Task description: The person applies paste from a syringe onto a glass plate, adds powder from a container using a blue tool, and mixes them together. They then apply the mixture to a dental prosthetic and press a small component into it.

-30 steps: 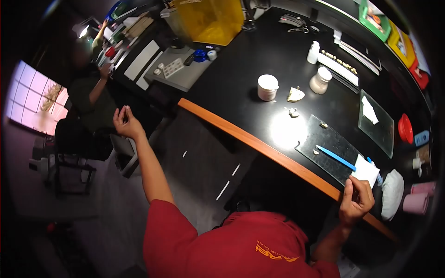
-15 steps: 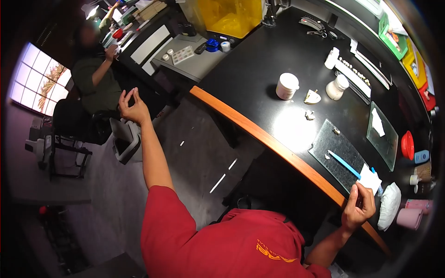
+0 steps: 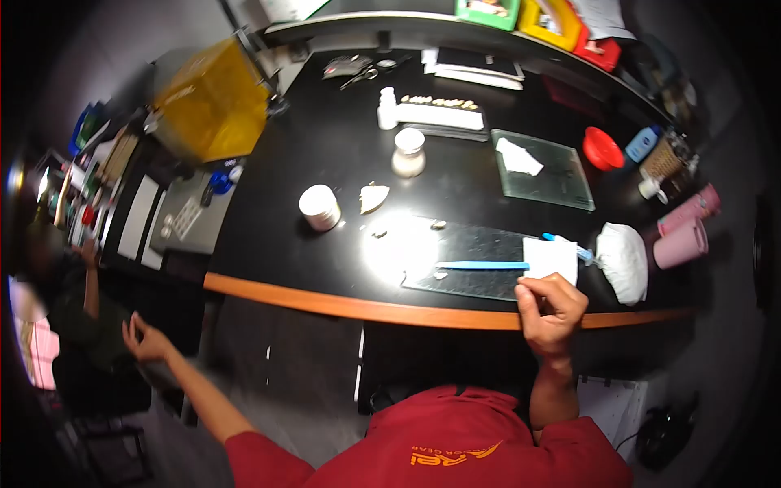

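The camera sits on the person's head and looks forward and steeply down, over the black table. Its wide view, curved at borders, has the red shirt near at 6 o'clock and the shelf farther at 12 o'clock.

A translucent yellow box stands past the left end of the black table. A shelf along the back holds green, yellow and red bins. At right, a round red bowl sits near a blue bottle and a pink cylindrical cup.
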Demonstrator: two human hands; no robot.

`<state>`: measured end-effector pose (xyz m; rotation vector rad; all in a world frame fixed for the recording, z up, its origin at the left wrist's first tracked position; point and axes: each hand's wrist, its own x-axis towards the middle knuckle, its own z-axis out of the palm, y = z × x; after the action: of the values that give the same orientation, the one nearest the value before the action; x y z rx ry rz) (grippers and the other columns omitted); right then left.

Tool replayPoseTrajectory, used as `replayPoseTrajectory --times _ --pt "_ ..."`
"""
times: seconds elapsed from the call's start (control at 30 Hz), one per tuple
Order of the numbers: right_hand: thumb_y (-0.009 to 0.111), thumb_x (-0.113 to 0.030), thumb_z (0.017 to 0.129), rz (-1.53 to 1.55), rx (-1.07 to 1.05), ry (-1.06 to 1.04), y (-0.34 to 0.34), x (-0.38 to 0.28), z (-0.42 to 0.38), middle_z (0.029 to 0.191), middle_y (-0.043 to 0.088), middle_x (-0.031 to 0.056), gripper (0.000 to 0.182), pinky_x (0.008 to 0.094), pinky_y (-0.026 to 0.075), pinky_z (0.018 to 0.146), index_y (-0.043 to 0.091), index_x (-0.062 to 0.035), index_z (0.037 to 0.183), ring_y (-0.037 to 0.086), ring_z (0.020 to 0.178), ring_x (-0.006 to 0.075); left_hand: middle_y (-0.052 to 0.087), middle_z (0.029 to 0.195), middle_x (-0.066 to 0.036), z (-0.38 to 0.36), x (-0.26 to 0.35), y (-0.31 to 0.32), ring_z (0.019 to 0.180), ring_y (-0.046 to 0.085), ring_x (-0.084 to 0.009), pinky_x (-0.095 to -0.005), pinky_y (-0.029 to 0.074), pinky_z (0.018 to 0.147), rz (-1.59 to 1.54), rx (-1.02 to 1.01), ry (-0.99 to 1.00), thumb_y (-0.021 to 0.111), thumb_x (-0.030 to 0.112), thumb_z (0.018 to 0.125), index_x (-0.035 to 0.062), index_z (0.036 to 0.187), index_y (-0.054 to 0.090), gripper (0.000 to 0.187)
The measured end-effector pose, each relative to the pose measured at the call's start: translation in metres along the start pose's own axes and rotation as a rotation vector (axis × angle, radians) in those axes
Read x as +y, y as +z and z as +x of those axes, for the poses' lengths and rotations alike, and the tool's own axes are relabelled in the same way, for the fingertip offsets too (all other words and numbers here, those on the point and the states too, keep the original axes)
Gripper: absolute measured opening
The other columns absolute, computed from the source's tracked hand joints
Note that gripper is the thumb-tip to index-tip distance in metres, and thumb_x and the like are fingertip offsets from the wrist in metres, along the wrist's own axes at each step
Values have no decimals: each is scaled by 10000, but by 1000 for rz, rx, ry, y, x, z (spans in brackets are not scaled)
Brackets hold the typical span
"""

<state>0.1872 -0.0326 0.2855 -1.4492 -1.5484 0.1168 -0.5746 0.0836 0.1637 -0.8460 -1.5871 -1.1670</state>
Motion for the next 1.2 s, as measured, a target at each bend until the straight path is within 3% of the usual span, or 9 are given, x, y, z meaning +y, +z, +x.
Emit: replayPoseTrajectory --times 0.17,0.27,0.33,0.43,0.47,0.5,0.63,0.77,1.2 --pt "794 27 844 23 -21 -4 -2 3 0 740 685 67 116 253 469 519 788 -7 955 624 567 121 826 951 50 -2 -5 -5 920 773 -201 -325 579 839 -34 -84 -168 859 362 914 107 1127 784 340" --pt "776 31 863 44 10 -13 1 5 -1 716 645 38 78 226 376 507 783 1 935 540 557 65 826 946 52 1 -1 -7 898 773 -198 -326 581 827 1 -83 -160 861 353 914 100 1135 781 345" --pt "782 31 856 19 -2 -6 -1 2 0 733 672 58 97 244 434 514 785 -4 947 590 563 98 826 939 51 2 -3 -7 892 772 -199 -331 582 832 4 -84 -178 866 343 910 96 1141 778 350" --pt "779 37 852 -2 6 -8 -1 1 0 742 685 68 106 252 457 517 785 -2 950 610 564 112 826 939 11 4 -7 -5 906 776 -191 -328 581 872 -16 -43 -155 876 303 902 53 1044 789 300" --pt "776 40 852 5 5 -13 1 2 0 743 685 68 105 252 455 516 784 0 949 607 563 111 823 977 -4 6 -10 -4 929 771 -202 -342 583 875 63 34 29 882 323 892 62 905 820 269" --pt "772 44 849 -17 -8 -16 0 0 2 742 684 72 102 252 447 516 782 6 944 601 567 115 815 1027 -24 7 -8 -5 946 765 -215 -353 584 878 75 34 -9 885 344 885 83 811 832 276" --pt "757 50 860 -31 4 -31 4 2 0 737 655 58 103 244 372 529 779 13 954 538 595 95 796 1087 -38 9 -6 -7 999 747 -270 -406 564 933 61 31 -104 896 338 861 104 804 837 248" --pt "761 49 866 -39 -12 -20 4 3 0 736 627 40 103 248 344 534 777 18 964 509 604 82 828 895 19 10 0 -14 935 760 -220 -362 561 889 35 -23 -222 884 306 878 65 1047 758 321" --pt "775 24 873 -38 -4 1 4 1 1 735 648 40 63 253 366 519 779 -1 931 536 587 86 828 891 -7 12 -42 -16 839 771 -218 -332 582 783 189 -43 -437 919 482 806 28 927 648 542"
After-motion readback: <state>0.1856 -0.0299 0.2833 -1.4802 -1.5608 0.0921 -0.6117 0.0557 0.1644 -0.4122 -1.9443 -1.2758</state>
